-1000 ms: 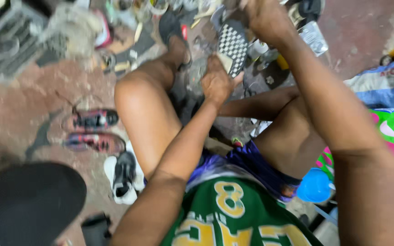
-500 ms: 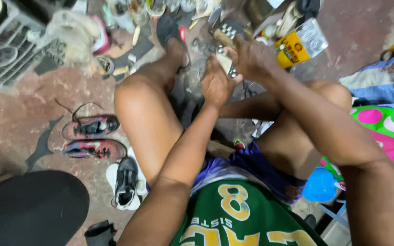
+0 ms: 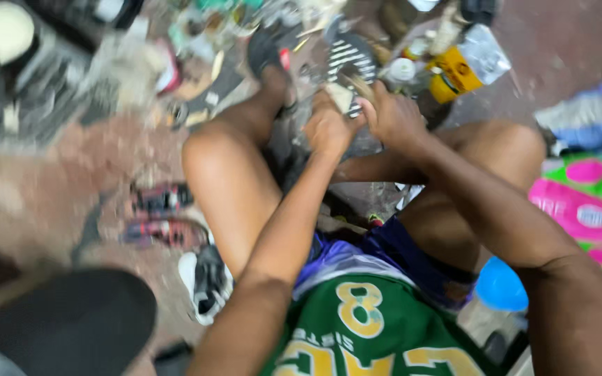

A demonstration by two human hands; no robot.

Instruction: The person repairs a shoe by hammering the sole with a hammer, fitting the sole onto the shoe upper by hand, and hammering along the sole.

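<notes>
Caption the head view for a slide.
Seated on a cluttered floor, left hand and right hand meet over a small pale piece, shoes alongside.

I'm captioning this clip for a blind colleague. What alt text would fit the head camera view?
Seen from above, a seated person's left hand and right hand meet over a small pale object held between them, above bare knees. Around them a cluttered reddish floor holds red sandals, a black-and-white shoe and a yellow container; the picture is blurred.
</notes>
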